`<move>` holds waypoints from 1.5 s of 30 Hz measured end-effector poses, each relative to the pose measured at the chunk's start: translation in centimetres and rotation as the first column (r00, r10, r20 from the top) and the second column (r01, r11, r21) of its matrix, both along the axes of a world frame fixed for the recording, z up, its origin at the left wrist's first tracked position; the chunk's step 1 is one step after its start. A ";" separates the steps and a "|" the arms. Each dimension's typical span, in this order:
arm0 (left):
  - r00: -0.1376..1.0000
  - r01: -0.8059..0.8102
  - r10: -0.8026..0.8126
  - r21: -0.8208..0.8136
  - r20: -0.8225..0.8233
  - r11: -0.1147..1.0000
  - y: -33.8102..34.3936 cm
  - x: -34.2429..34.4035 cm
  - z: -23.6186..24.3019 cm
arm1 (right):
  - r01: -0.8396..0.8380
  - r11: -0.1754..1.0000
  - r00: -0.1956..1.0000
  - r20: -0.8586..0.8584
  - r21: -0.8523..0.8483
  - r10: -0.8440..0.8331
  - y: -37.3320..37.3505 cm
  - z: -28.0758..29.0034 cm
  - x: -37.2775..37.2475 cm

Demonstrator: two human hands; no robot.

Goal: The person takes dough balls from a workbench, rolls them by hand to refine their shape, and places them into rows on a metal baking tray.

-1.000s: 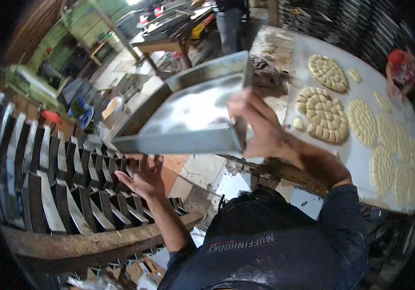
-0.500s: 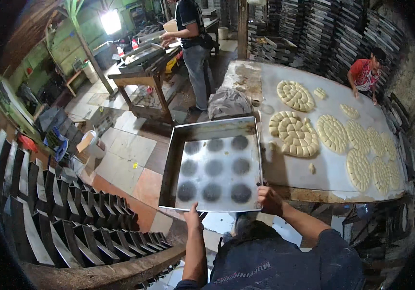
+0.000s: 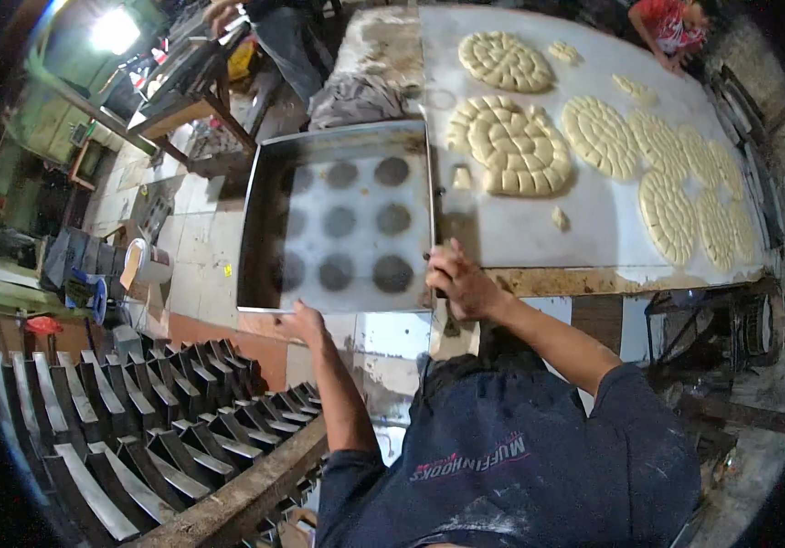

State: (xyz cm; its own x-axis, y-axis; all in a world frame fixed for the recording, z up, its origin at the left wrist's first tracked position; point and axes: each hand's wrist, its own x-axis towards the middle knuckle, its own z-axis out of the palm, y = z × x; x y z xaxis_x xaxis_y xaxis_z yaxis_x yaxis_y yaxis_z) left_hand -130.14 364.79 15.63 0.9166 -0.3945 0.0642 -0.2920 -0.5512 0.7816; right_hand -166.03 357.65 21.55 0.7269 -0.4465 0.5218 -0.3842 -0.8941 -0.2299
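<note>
A square metal baking tray point(image 3: 365, 242) with rows of dark round marks on its bottom is held in front of me, just left of the table. No dough lies in it. My left hand point(image 3: 303, 326) grips its near rim, with the thumb over the edge and the fingers hidden beneath. At the near right corner my right hand point(image 3: 461, 281) is closed with curled fingers against the side of the tray. To the right, the nearest large round of cut dough pieces point(image 3: 516, 146) lies on the table, with a small loose dough piece point(image 3: 560, 217) near it.
The pale-topped table point(image 3: 511, 242) carries several more dough rounds point(image 3: 598, 137). Stacked metal pans point(image 3: 164, 457) fill the lower left. A grey cloth point(image 3: 356, 102) sits beyond the tray. One person in red point(image 3: 671, 32) is at the far right, another point(image 3: 287, 46) at a far-left workbench.
My view has tilted, so the tray, table and dough sit higher and further left in the picture. Both hands still hold the tray, which seems tipped slightly differently.
</note>
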 end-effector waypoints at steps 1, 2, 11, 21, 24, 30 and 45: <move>0.998 -0.002 0.006 -0.067 0.066 0.998 -0.6 -0.6 1.8 | 0.027 0.998 0.995 0.094 0.057 -0.033 -0.5 0.8 -1.4; 0.981 -0.095 0.079 0.081 0.180 0.992 -0.5 -0.3 3.3 | 0.039 0.994 0.978 0.198 0.107 -0.060 -1.5 1.5 -2.4; 0.570 0.820 -0.814 -0.144 0.112 0.555 -14.4 -22.7 13.6 | 0.692 0.582 0.665 -0.063 0.426 -0.744 -8.9 -1.3 -23.8; 0.297 0.925 -0.954 0.236 0.047 0.299 -25.3 -30.4 4.3 | 0.533 0.643 0.749 0.047 0.549 -0.661 -12.8 2.3 -33.2; 0.353 0.926 -0.915 0.213 -0.193 0.312 -25.0 -31.4 4.3 | 0.842 0.477 0.475 0.071 0.254 -0.877 -11.3 0.0 -35.1; 0.458 0.856 -0.889 0.270 -0.001 0.441 -21.8 -32.9 4.9 | 0.500 0.500 0.613 0.118 0.707 -0.781 -7.7 -0.8 -31.0; 0.167 0.944 -0.968 -0.253 -0.187 0.211 -2.6 -39.3 10.7 | -0.577 -0.012 0.593 0.409 0.816 -0.693 4.3 0.2 -20.5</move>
